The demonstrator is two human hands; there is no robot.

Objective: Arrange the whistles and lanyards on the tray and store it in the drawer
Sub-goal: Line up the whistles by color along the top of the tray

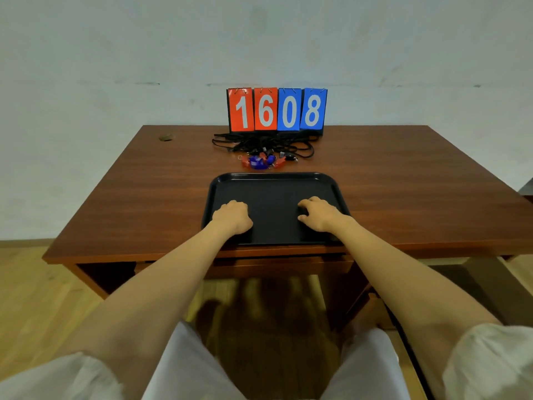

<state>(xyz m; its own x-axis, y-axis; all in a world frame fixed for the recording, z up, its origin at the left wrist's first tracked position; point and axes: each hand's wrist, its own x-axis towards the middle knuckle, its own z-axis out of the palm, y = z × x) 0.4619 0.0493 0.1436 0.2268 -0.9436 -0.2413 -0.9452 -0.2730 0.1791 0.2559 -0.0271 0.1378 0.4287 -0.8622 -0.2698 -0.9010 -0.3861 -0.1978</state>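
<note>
A black plastic tray (274, 180) lies at the near edge of the wooden table, with nothing on it but my hands. My left hand (232, 216) rests on its left part as a loose fist. On its right part my right hand (317, 213) rests with fingers bent, tips down and thumb apart, holding nothing. Beyond the tray lies a small heap of red and blue whistles (261, 162). Behind them is a tangle of black lanyards (259, 142). Below the table edge the drawer front (277, 265) is closed.
A flip scoreboard (277, 109) reading 1608 stands at the table's back edge against the white wall. A small brown mark (166, 137) sits at the back left of the table (129, 197). Wooden floor lies below, and my knees are under the table front.
</note>
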